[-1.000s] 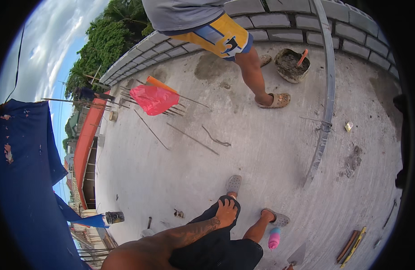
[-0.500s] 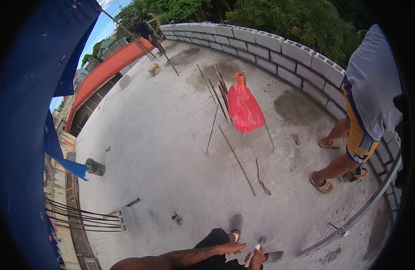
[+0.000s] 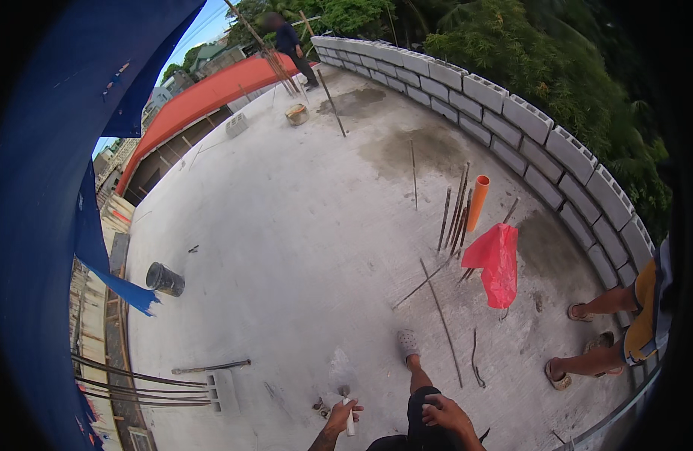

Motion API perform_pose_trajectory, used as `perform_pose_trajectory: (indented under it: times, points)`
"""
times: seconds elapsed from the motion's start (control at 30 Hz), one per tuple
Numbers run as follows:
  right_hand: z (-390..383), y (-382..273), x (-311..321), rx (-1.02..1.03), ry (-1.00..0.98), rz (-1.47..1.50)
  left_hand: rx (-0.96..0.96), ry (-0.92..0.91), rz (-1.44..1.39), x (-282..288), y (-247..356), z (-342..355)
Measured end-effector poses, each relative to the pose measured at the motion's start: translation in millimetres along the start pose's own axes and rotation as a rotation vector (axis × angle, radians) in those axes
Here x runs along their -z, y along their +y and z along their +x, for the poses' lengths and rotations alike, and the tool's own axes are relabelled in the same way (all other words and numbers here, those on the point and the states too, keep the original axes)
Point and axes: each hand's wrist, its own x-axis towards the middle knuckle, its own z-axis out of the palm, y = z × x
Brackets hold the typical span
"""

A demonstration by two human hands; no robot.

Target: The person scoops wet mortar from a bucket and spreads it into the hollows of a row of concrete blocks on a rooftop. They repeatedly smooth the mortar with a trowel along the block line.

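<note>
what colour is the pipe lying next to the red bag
Orange pipe, by the red bag; shown in the head view.

The slab (image 3: 286, 248) is matt, rough pale concrete with darker damp-looking patches, and the wall (image 3: 512, 113) is grey, coarse concrete block. Thin rusty-brown metal rods (image 3: 455, 210) lie by a smooth orange plastic pipe (image 3: 477, 201) and a glossy, crinkled red plastic bag (image 3: 498, 263); the blue tarp (image 3: 53, 188) looks like matt woven sheeting. The left hand (image 3: 345, 412) holds a smooth white stick-like tool (image 3: 349, 421) whose material is unclear, and the bucket (image 3: 164, 279) is dark and dull.
</note>
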Motion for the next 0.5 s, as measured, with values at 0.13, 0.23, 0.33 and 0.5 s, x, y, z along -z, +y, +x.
perform_pose_trajectory:
  times: [0.13, 0.23, 0.33, 0.5]
  points:
    - [102, -58, 63, -0.076, 0.469, -0.057, 0.234, 0.371, 0.196, 112, 4, 6]
    - [184, -119, 66, -0.082, 0.412, -0.547, 0.420, 0.458, 0.211, 156, 26, -8]
    - [262, -203, 32, 0.061, 0.292, -0.415, 0.440, 0.487, 0.115, 149, 73, 8]
    - [388, -354, -44, 0.145, 0.079, -0.397, 0.358, 0.453, 0.001, 125, 178, 68]
